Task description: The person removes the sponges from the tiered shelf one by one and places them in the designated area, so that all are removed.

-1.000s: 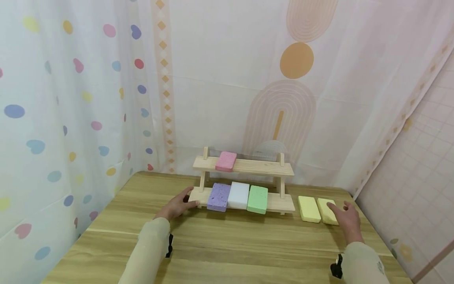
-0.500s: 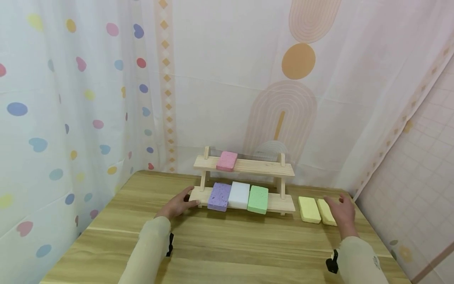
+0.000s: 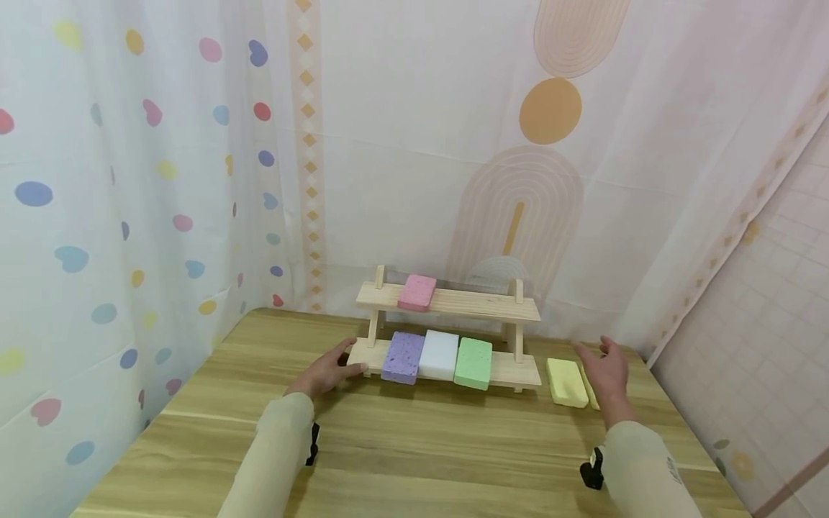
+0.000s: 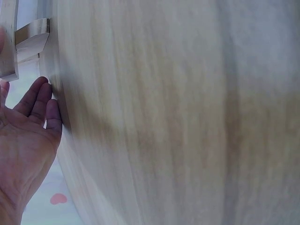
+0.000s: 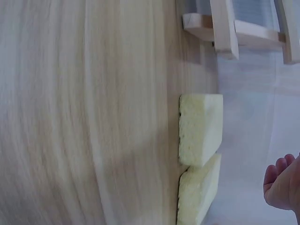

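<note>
My left hand [image 3: 327,373] holds the left end of a two-tier wooden shelf rack [image 3: 512,368], thumb at the front edge and index finger at the back corner. Purple [image 3: 403,357], white [image 3: 439,355] and green [image 3: 473,364] sponges lie side by side on its lower board; a pink sponge [image 3: 417,292] is on the upper one. My right hand [image 3: 607,370] hovers with loosely curled fingers, holding nothing. Beneath it in the head view, a yellow sponge [image 5: 199,192] is mostly hidden. Another yellow sponge [image 3: 566,383] lies just left of that one.
The rack and loose sponges stand near the back of a wood-grain table [image 3: 414,446]. Behind hangs a patterned curtain [image 3: 401,180], with a dotted curtain [image 3: 162,237] on the left. A tiled-pattern wall [image 3: 764,309] borders the right side.
My right hand has drifted left over the right-hand yellow sponge, covering more of it in the head view. The left hand stays on the rack's end, and the sponges keep their places.
</note>
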The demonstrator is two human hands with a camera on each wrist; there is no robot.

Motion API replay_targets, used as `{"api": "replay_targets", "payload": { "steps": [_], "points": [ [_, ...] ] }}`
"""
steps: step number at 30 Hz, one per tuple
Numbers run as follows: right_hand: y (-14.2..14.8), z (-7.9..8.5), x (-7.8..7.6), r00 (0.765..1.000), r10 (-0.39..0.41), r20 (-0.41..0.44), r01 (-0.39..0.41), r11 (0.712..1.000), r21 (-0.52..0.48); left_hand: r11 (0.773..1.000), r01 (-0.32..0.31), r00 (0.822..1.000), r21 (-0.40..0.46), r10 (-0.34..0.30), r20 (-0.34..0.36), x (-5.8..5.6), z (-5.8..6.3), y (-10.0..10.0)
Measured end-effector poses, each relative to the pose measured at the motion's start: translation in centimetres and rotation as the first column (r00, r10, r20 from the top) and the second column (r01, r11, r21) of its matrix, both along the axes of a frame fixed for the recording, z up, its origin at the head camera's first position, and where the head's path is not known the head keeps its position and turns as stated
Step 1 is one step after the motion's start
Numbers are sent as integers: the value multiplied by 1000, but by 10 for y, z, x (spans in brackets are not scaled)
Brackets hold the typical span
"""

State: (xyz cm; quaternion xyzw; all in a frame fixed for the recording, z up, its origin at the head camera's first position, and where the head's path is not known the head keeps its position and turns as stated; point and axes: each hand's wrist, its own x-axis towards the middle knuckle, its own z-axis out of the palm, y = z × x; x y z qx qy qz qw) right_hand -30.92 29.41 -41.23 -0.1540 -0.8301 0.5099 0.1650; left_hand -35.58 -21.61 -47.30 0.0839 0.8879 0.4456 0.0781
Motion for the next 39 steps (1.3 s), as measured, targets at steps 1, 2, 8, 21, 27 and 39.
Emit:
{"api": "replay_targets", "payload": {
  "steps": [1, 2, 8, 21, 27, 39],
  "points": [
    [-2, 1, -1, 1000, 2, -5, -2, 1000, 7, 1000, -1, 1000, 3, 1, 2, 0, 0, 0],
    [-5, 3, -1, 1000, 3, -12, -2, 1000, 15, 1000, 0, 1000, 4, 0, 0, 1, 1, 0],
    [-19, 8, -5, 999, 23, -49, -23, 1000, 9, 1000, -6, 1000, 13, 6, 2, 1, 0, 0],
    [-59, 13, -22, 986, 53, -157, -58, 998, -27, 1000, -3, 1000, 9, 3, 10, 1, 1, 0],
    [-80, 26, -27, 977, 104, -185, -116, 992, -55, 1000, -2, 1000, 4, 2, 4, 0, 0, 0],
    [-122, 32, -40, 966, 149, -211, -170, 982, -86, 1000, 2, 1000, -14, -2, 5, 0, -1, -1]
  ]
}}
